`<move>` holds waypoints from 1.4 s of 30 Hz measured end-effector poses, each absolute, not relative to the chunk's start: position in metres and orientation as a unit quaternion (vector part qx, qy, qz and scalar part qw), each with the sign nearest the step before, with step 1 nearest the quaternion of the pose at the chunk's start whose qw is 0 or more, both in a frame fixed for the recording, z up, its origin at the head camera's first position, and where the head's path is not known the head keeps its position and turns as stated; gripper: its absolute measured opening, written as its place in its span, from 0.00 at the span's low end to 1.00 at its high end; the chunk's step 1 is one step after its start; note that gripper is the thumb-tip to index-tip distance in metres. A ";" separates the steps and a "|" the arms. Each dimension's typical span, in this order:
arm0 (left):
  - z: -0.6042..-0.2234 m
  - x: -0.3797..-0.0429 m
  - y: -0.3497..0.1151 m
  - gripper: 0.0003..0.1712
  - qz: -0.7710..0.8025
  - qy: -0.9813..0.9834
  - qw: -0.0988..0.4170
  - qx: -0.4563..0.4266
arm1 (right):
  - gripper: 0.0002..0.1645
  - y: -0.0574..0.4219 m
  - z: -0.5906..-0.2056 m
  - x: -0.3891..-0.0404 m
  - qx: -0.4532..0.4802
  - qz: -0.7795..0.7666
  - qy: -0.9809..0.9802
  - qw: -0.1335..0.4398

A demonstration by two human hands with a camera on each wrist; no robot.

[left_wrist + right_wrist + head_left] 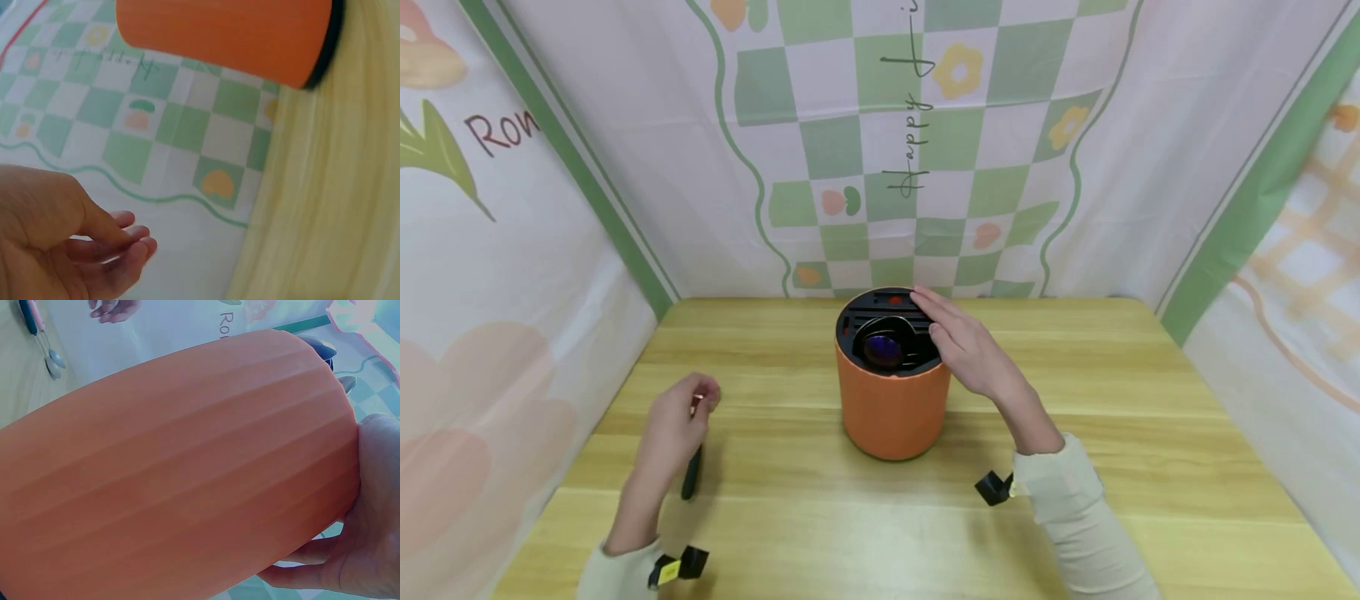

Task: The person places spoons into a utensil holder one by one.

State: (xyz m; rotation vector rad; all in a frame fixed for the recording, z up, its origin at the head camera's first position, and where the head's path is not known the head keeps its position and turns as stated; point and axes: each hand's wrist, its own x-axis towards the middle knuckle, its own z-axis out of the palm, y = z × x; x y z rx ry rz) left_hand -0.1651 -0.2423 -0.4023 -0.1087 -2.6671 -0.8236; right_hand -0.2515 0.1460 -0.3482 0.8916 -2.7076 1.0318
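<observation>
An orange cylindrical utensil holder [893, 417] with a black slotted top [868, 304] stands upright at mid-table. Dark, shiny rounded pieces [883, 350] show in its top opening; their kind is unclear. My right hand [970, 354] rests on the holder's right rim, fingers extended and thumb over the top. My left hand [673, 425] is held off to the left, fingers loosely bent and thumb against the fingertips; nothing shows in its grasp in the left wrist view. Below it lies a dark handle [692, 475]. The right wrist view shows two spoons [55, 359], one dark-handled, one pink-handled.
The wooden table [790, 525] extends around the holder. Printed cloth [902, 142] hangs behind the back edge, with more cloth at the left and right sides. Black camera mounts [992, 487] stick out from both wrists.
</observation>
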 end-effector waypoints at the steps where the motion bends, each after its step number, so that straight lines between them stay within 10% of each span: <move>1: -0.404 -0.164 -0.245 0.08 -0.286 -0.944 0.163 -0.036 | 0.31 0.146 -0.348 -0.251 0.294 0.339 -0.892 0.055; 18: -0.429 -0.163 -0.273 0.13 -0.181 -0.982 -0.048 0.031 | 0.31 0.146 -0.347 -0.252 0.293 0.337 -0.894 0.050; 42: -0.448 -0.174 -0.275 0.10 -0.139 -0.989 -0.051 0.014 | 0.31 0.146 -0.348 -0.251 0.293 0.339 -0.892 0.057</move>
